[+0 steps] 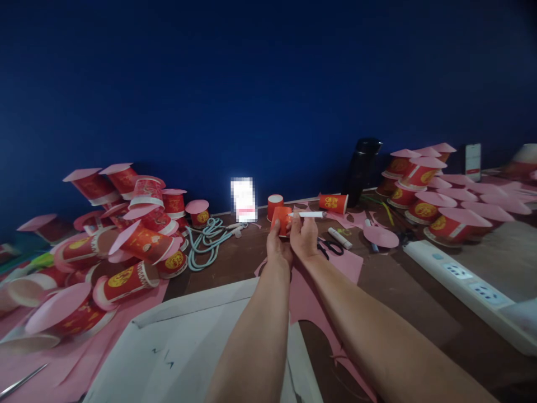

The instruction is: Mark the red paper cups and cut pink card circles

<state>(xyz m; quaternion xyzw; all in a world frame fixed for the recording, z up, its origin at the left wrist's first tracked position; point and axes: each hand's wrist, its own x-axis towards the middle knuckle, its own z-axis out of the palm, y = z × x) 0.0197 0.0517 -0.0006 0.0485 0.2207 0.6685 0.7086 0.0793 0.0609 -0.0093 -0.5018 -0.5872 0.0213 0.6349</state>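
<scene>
At a dark brown wooden counter [419,302], against a deep blue wall: gripping a small red paper cup with gold print [282,219] in the left hand [279,246], fingers wrapped round its side, raised just above the middle of the counter and tipped sideways. Pinching a slim white cylindrical stick [308,214] in the right hand [305,238], fingers closed on it, held level with its left tip at the cup's rim (pen or glue, hard to tell). Just right of the hands, on a cut pink paper sheet [350,264], black-handled scissors [331,246] and a short white tube [339,238]; beside these, a loose pink paper disc [381,237]. Further back, an upright red cup [274,204] and a red cup lying on its side [333,202]. Heaped at left, a pile of red cups capped with pink paper [138,240]; stacked at right, a second capped pile [423,190] next to a tall black bottle [363,168]. Along the right edge, a long white power strip [461,277]; left of centre, a coiled pale blue cord [207,238]; nearest the camera, a white sheet of card [188,336].
</scene>
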